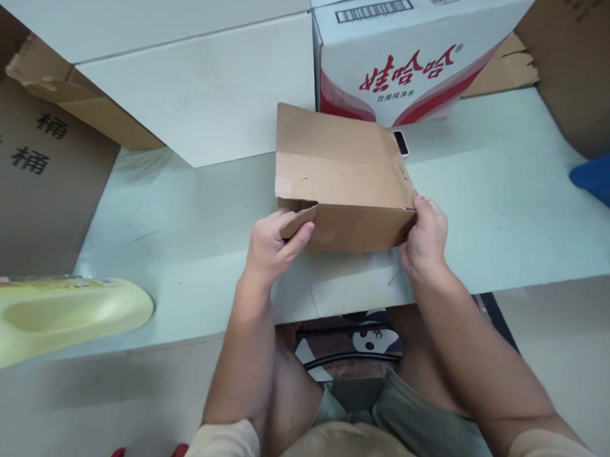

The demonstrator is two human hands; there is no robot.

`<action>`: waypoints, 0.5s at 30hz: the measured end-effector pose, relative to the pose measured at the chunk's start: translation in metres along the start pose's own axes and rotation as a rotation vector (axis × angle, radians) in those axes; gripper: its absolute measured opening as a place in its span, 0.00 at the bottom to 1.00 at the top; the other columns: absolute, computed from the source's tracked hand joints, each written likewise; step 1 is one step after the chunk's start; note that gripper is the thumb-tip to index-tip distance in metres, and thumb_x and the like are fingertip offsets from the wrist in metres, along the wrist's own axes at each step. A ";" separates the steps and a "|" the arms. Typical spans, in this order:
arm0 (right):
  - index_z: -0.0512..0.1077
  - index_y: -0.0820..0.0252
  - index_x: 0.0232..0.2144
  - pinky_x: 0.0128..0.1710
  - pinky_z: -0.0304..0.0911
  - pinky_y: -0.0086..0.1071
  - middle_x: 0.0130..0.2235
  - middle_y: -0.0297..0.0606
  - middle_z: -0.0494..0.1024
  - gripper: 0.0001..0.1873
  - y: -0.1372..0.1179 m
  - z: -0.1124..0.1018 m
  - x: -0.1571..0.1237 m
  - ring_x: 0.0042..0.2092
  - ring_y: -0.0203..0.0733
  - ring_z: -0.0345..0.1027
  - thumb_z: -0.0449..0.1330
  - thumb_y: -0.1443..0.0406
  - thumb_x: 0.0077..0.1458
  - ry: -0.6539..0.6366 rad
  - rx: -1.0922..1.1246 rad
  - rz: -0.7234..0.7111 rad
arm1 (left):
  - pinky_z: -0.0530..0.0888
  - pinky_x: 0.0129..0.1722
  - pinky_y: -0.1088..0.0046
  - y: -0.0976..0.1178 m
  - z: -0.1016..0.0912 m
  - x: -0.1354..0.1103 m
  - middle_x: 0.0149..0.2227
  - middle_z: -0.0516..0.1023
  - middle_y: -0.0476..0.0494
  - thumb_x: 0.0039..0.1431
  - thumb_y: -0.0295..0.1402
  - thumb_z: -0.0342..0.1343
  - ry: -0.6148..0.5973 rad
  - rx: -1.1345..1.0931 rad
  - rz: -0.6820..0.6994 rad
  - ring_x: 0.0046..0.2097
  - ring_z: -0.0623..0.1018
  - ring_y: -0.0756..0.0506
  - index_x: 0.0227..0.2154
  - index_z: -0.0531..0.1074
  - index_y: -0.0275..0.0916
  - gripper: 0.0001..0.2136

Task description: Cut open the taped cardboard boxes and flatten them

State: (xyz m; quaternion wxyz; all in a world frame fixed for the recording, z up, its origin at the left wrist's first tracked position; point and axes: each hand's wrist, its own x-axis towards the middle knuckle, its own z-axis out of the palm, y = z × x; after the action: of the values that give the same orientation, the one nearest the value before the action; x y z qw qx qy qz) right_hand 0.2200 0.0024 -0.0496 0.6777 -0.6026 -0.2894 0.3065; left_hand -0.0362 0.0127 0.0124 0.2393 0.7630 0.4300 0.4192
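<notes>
The small brown cardboard box [345, 160] is on or just above the pale green worktop [505, 222], near the front edge, with a strip of surface between it and that edge; whether its underside rests fully cannot be told. Worktop surface stretches away on both its left and right sides, while behind it the room is tight: its far edge overlaps a large white carton [214, 85] and a white carton with red lettering [405, 79] in view, and contact with them is unclear. The box is plain, lightly creased, its broad face upward and sloping, with a torn-looking left edge and a flap [299, 220] standing out at the left front corner beside a dark gap. The left hand [271, 247] pinches this flap, thumb on the outside and fingers tucked behind; the right hand [427, 233] is closed around the right front corner, thumb on top, its other fingers partly hidden. Just beyond the right edge lies a small white-edged device [401, 143] with a dark face. Farther out, a pale yellow container [66, 313] lies at the left front, printed brown cardboard [31, 172] stands behind it, and a blue object [601, 180] sits at the far right
</notes>
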 end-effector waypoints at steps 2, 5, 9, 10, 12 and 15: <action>0.55 0.53 0.26 0.33 0.62 0.33 0.30 0.30 0.61 0.28 0.001 0.000 -0.001 0.33 0.38 0.61 0.63 0.42 0.55 -0.001 0.009 -0.029 | 0.60 0.25 0.71 0.001 -0.001 -0.001 0.20 0.60 0.52 0.65 0.46 0.58 0.026 -0.016 -0.042 0.23 0.61 0.50 0.20 0.59 0.42 0.22; 0.54 0.53 0.26 0.32 0.61 0.32 0.29 0.30 0.58 0.25 0.001 0.000 -0.001 0.32 0.37 0.58 0.62 0.47 0.57 0.025 0.066 -0.033 | 0.63 0.26 0.69 -0.001 -0.003 -0.003 0.21 0.64 0.50 0.63 0.49 0.56 0.025 -0.121 -0.054 0.24 0.64 0.48 0.22 0.64 0.42 0.20; 0.55 0.54 0.25 0.35 0.63 0.32 0.29 0.30 0.55 0.18 0.001 0.000 0.000 0.32 0.37 0.57 0.57 0.55 0.58 0.123 0.136 -0.024 | 0.71 0.35 0.63 -0.009 -0.005 -0.007 0.30 0.76 0.43 0.57 0.44 0.53 -0.060 -0.330 -0.030 0.32 0.74 0.42 0.28 0.73 0.43 0.11; 0.55 0.54 0.25 0.36 0.64 0.33 0.30 0.31 0.55 0.16 0.002 -0.001 0.000 0.33 0.37 0.58 0.55 0.55 0.59 0.138 0.133 -0.032 | 0.72 0.36 0.62 -0.011 -0.005 -0.008 0.31 0.77 0.42 0.55 0.41 0.53 -0.070 -0.345 -0.036 0.34 0.75 0.40 0.27 0.74 0.43 0.10; 0.55 0.53 0.26 0.38 0.66 0.34 0.30 0.31 0.55 0.15 0.004 -0.002 0.001 0.34 0.38 0.61 0.53 0.56 0.61 0.139 0.129 -0.056 | 0.72 0.39 0.60 -0.015 -0.005 -0.010 0.31 0.77 0.42 0.52 0.38 0.52 -0.039 -0.313 -0.049 0.36 0.76 0.39 0.26 0.74 0.44 0.07; 0.55 0.53 0.26 0.39 0.68 0.34 0.30 0.31 0.55 0.16 0.006 -0.004 0.001 0.34 0.38 0.63 0.52 0.56 0.62 0.088 0.158 -0.073 | 0.74 0.45 0.60 -0.019 -0.002 -0.009 0.35 0.77 0.42 0.54 0.35 0.56 0.135 -0.156 -0.079 0.41 0.76 0.40 0.29 0.74 0.43 0.04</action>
State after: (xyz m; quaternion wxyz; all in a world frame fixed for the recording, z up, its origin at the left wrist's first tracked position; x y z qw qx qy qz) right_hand 0.2233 0.0009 -0.0561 0.7458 -0.5494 -0.2559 0.2767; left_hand -0.0495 0.0152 -0.0041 0.2850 0.6945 0.4410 0.4920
